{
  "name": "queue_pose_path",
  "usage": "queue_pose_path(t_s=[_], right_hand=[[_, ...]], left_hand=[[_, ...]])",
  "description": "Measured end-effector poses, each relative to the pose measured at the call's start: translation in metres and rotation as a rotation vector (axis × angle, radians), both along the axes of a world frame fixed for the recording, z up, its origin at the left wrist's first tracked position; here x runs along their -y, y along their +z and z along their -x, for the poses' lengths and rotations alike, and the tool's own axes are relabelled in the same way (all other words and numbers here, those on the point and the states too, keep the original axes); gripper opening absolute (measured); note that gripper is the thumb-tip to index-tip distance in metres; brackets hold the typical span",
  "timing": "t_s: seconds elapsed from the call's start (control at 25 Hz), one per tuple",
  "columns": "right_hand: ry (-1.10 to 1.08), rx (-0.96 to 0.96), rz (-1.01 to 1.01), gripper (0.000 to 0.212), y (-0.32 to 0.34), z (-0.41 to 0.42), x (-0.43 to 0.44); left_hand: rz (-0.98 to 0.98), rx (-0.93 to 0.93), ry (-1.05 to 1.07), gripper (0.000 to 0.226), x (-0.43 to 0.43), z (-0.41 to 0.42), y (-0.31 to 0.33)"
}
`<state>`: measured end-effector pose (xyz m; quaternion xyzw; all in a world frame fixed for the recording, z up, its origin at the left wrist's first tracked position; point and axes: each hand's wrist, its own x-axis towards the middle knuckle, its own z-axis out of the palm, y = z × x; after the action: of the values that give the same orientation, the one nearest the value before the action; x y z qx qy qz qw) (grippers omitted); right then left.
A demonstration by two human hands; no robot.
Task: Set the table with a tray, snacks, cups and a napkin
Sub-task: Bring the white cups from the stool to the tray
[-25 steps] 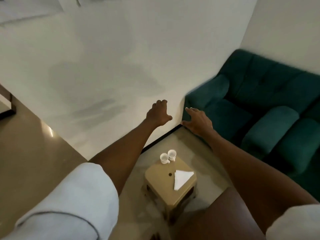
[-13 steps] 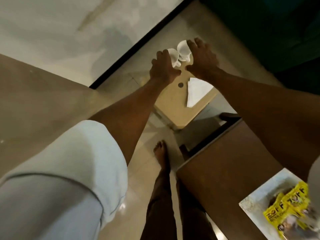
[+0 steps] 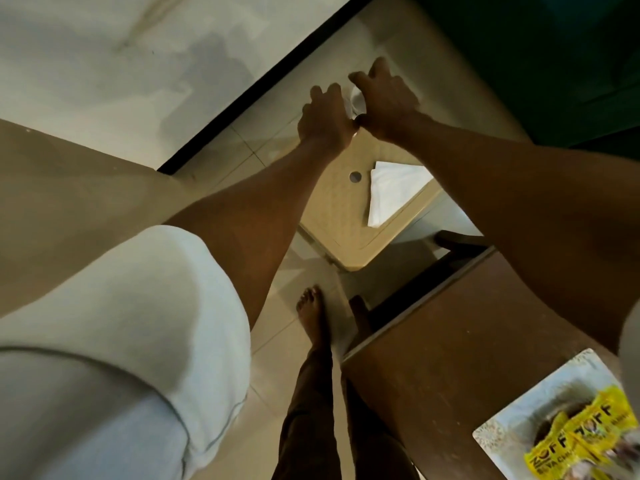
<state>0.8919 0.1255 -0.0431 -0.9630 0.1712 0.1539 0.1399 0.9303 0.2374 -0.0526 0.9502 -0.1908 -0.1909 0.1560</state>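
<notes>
Two white cups (image 3: 355,100) stand at the far corner of a small beige plastic stool (image 3: 349,220), mostly hidden by my hands. My left hand (image 3: 323,117) curls around the left cup and my right hand (image 3: 388,98) closes over the right one. A folded white napkin (image 3: 389,188) lies on the stool's right side. On the brown wooden table (image 3: 460,327) at the lower right sits a pale tray (image 3: 498,429) carrying yellow snack packets (image 3: 581,441).
A dark green sofa (image 3: 540,53) fills the upper right. A black skirting line runs along the white wall at the left. My bare feet (image 3: 311,313) stand on the tiled floor between the stool and the table.
My view swung down from the wall to the stool. Both hands dropped onto the two cups and have closed more tightly around them since half a second ago.
</notes>
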Motion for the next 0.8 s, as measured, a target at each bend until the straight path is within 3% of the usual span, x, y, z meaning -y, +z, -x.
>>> queue_pose_path(t_s=[0.28, 0.48, 0.6, 0.8], right_hand=[[0.009, 0.03, 0.029, 0.067, -0.011, -0.004, 0.002], [-0.103, 0.068, 0.035, 0.065, 0.021, 0.02, 0.011], [-0.183, 0.109, 0.048, 0.055, 0.087, 0.033, 0.034], [-0.341, 0.274, 0.127, 0.054, 0.275, 0.062, 0.092]], left_hand=[[-0.038, 0.03, -0.005, 0.06, 0.016, -0.002, -0.016], [-0.005, 0.069, -0.044, 0.046, 0.019, 0.008, 0.022], [0.038, 0.084, -0.146, 0.044, 0.048, 0.003, 0.094], [0.119, 0.195, -0.307, 0.049, 0.121, 0.001, 0.281]])
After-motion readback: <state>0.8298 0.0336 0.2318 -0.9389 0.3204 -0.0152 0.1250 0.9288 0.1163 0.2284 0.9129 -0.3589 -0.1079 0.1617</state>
